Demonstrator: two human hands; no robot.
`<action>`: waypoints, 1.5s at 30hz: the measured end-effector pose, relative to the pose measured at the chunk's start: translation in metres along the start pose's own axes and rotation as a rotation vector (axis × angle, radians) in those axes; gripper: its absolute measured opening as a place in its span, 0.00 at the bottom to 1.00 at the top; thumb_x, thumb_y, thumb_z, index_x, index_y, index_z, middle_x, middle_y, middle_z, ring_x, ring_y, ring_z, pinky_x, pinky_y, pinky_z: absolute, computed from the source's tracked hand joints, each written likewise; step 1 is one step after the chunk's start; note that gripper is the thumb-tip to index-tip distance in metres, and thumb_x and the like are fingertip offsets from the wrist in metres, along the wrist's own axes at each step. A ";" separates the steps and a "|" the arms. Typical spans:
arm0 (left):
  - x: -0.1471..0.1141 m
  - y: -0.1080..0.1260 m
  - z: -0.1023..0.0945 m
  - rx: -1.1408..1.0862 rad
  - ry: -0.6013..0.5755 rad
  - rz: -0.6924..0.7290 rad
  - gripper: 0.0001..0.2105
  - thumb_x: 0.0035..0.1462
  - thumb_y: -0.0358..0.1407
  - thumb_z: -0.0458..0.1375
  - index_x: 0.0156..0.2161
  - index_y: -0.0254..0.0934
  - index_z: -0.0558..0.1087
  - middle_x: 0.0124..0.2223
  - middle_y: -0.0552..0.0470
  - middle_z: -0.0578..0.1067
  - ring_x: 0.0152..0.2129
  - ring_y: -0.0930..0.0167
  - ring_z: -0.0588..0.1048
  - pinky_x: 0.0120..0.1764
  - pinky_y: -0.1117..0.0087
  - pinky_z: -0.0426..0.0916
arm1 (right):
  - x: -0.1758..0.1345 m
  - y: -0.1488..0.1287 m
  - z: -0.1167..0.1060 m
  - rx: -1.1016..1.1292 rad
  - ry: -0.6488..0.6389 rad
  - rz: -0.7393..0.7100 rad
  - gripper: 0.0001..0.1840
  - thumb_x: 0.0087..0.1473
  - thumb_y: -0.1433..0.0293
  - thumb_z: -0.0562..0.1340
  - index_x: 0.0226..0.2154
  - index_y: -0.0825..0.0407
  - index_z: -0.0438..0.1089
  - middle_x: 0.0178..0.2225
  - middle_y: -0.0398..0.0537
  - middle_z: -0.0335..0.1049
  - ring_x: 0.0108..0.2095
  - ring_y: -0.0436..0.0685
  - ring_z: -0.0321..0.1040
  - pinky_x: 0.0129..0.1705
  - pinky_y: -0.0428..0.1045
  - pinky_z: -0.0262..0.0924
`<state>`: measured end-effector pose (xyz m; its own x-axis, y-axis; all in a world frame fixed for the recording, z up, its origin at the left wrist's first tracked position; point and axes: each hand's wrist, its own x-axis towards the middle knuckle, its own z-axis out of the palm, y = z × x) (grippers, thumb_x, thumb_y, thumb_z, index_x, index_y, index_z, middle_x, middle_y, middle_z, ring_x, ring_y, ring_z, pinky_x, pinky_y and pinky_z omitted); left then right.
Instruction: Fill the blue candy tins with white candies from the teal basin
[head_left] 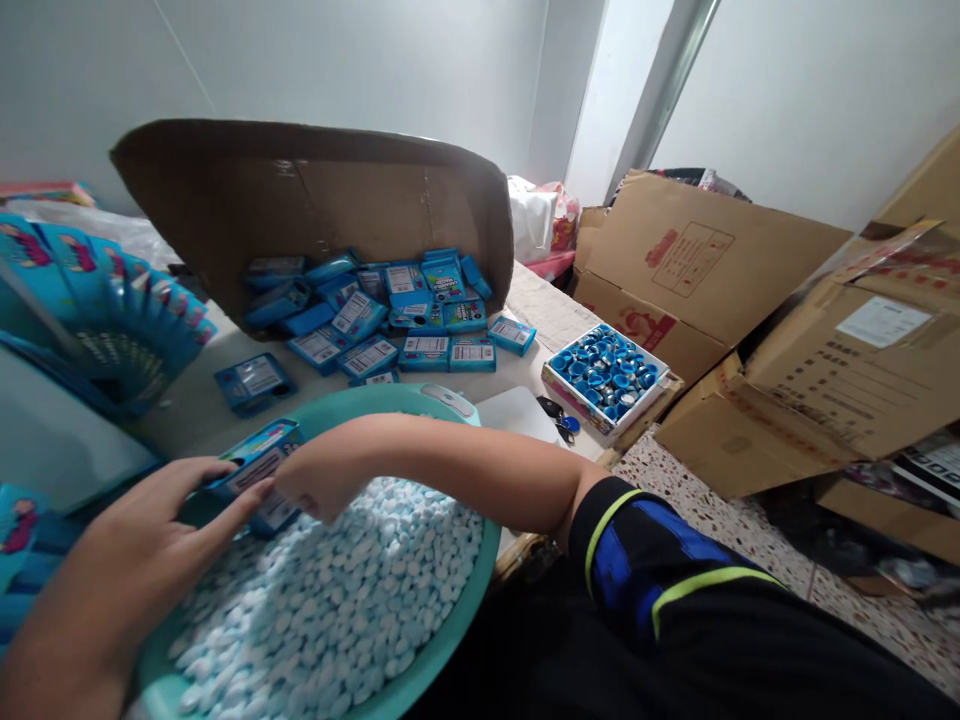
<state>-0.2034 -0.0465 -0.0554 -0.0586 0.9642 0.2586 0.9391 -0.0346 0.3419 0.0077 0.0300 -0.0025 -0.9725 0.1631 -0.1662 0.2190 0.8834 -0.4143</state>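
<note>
In the head view, the left hand (150, 530) is gripping a blue box (259, 462) between thumb and fingers, holding it tilted over a teal basin (352, 402) that is brimming with pale pellets (360, 590). The right hand (322, 475) is curling its fingers inward at the box's end, and whether they are holding anything cannot be told. Beyond, a carton (285, 190) is lying on its side on the table (187, 400), spilling more boxes (360, 315), while a tray (577, 405) is holding blue caps (607, 370).
</note>
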 end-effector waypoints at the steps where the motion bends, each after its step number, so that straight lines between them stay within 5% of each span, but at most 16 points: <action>1: 0.000 0.001 -0.001 0.002 0.002 0.005 0.23 0.55 0.62 0.56 0.42 0.46 0.72 0.45 0.49 0.82 0.45 0.49 0.82 0.52 0.53 0.77 | -0.003 0.001 -0.004 0.009 0.002 -0.017 0.23 0.53 0.88 0.62 0.15 0.52 0.63 0.17 0.33 0.58 0.23 0.46 0.56 0.27 0.44 0.52; 4: 0.002 0.003 -0.003 0.017 -0.007 0.001 0.24 0.55 0.61 0.54 0.43 0.44 0.73 0.46 0.46 0.82 0.45 0.49 0.82 0.52 0.53 0.76 | -0.006 0.007 -0.016 0.083 0.009 -0.099 0.17 0.58 0.86 0.59 0.22 0.55 0.70 0.21 0.34 0.60 0.28 0.46 0.56 0.33 0.43 0.53; 8: -0.001 0.018 -0.011 0.039 -0.121 -0.054 0.26 0.55 0.58 0.53 0.46 0.39 0.74 0.49 0.40 0.81 0.47 0.49 0.81 0.51 0.54 0.75 | -0.001 0.014 -0.020 0.378 0.309 -0.243 0.07 0.66 0.80 0.61 0.39 0.64 0.77 0.37 0.45 0.78 0.38 0.45 0.69 0.45 0.39 0.63; 12: -0.013 0.043 -0.021 0.014 -0.133 -0.028 0.29 0.61 0.57 0.54 0.51 0.32 0.74 0.54 0.37 0.79 0.55 0.51 0.77 0.61 0.55 0.70 | -0.001 0.011 -0.014 0.499 0.702 -0.117 0.08 0.67 0.77 0.63 0.43 0.61 0.79 0.45 0.47 0.83 0.44 0.44 0.75 0.48 0.39 0.67; 17: -0.020 0.047 -0.017 0.002 -0.148 0.057 0.28 0.70 0.54 0.51 0.57 0.30 0.74 0.57 0.39 0.78 0.56 0.59 0.76 0.62 0.59 0.68 | -0.006 0.015 -0.014 0.541 0.953 0.033 0.18 0.62 0.71 0.58 0.40 0.68 0.80 0.36 0.42 0.83 0.35 0.38 0.72 0.40 0.38 0.60; 20: -0.022 0.043 -0.011 -0.067 -0.081 0.025 0.23 0.65 0.52 0.60 0.52 0.33 0.77 0.54 0.41 0.80 0.53 0.58 0.77 0.61 0.60 0.70 | -0.008 0.019 -0.012 0.519 0.975 -0.008 0.26 0.60 0.69 0.51 0.27 0.71 0.75 0.32 0.38 0.80 0.32 0.34 0.67 0.36 0.40 0.54; 26: -0.025 0.043 -0.009 -0.146 -0.081 -0.027 0.21 0.61 0.51 0.65 0.50 0.37 0.76 0.52 0.44 0.80 0.50 0.57 0.78 0.55 0.60 0.72 | -0.005 0.024 0.001 0.424 0.955 -0.050 0.04 0.56 0.77 0.66 0.33 0.57 0.80 0.36 0.44 0.79 0.34 0.45 0.71 0.37 0.43 0.65; 33: -0.027 0.038 -0.007 -0.225 -0.030 -0.090 0.27 0.54 0.54 0.70 0.51 0.42 0.69 0.50 0.45 0.80 0.47 0.56 0.80 0.49 0.60 0.74 | 0.004 0.024 0.009 0.386 0.792 -0.065 0.04 0.58 0.75 0.65 0.35 0.53 0.77 0.39 0.48 0.75 0.37 0.51 0.68 0.41 0.48 0.67; 45: -0.030 0.043 -0.009 -0.232 -0.016 -0.070 0.26 0.55 0.47 0.71 0.53 0.41 0.68 0.52 0.46 0.82 0.50 0.57 0.81 0.48 0.61 0.74 | 0.009 0.014 0.019 0.407 0.690 -0.029 0.07 0.58 0.78 0.64 0.37 0.53 0.76 0.41 0.49 0.74 0.43 0.54 0.71 0.47 0.49 0.68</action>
<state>-0.1642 -0.0794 -0.0407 -0.1140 0.9704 0.2129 0.8296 -0.0249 0.5578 0.0037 0.0351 -0.0267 -0.7790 0.4947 0.3851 0.0750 0.6834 -0.7262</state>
